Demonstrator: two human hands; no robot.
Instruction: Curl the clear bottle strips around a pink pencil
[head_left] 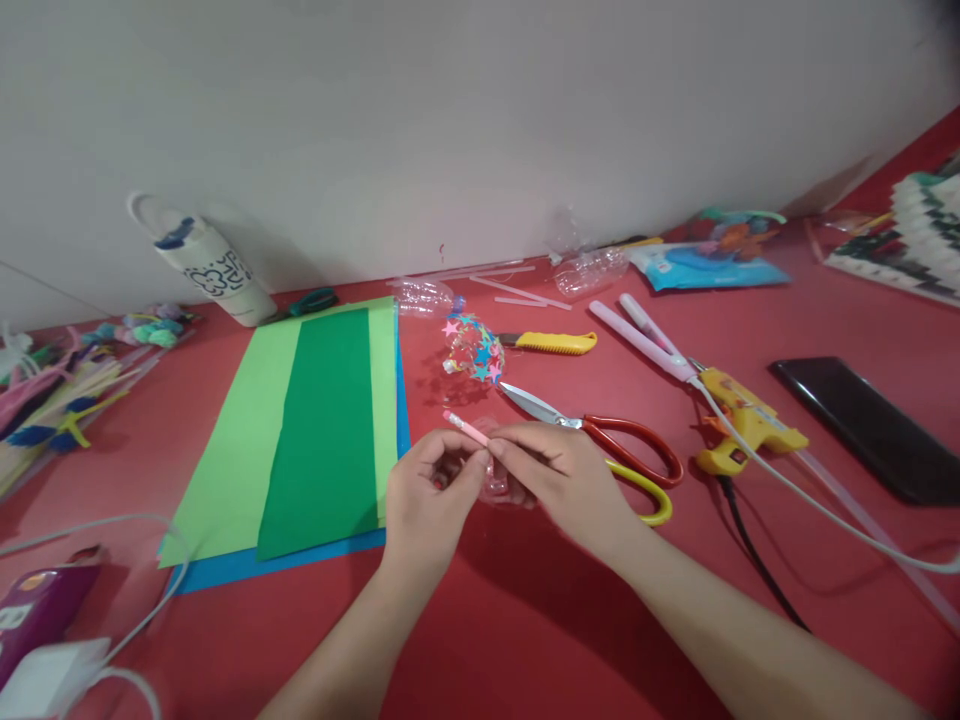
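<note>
A pink pencil [466, 428] with a pink eraser end sticks up to the left between my two hands. My left hand [435, 490] is closed, its thumb tip pressing near the pencil. From the other side, my right hand [555, 475] pinches the pencil with thumb and fingers. Under the fingertips shows a clear plastic piece [495, 485], partly hidden; I cannot tell which hand bears it. Just beyond the hands lie scissors [540, 405] with one red and one yellow handle. A bunch of star-shaped trimmings [480, 350] rests farther back, beside a yellow cutter knife [555, 343].
Green and blue paper sheets [322, 430] lie left. A white tumbler [217, 270] stands near the wall. Clear plastic bottles [592, 270] lie at the back. To the right are a pink flat iron [641, 335], a yellow glue gun [750, 420] with cord, and a black phone [862, 425].
</note>
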